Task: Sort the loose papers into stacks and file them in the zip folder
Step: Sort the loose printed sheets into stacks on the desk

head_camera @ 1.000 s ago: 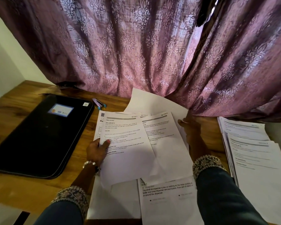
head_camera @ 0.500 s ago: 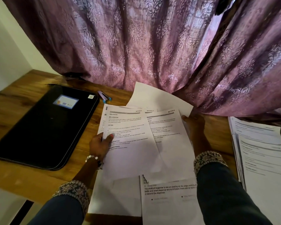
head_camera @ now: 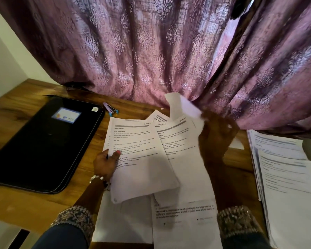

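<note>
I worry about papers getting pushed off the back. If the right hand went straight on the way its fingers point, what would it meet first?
Probably the curtain: the right hand, holding a curled sheet, points toward its hem, though depth is unclear.

I see a mauve patterned curtain hanging in heavy folds across the back, its hem resting on the wooden counter. A small lilac object with blue ends (a stapler or pens, I can't tell which) lies near the curtain's hem. A white wall shows at left.
</note>
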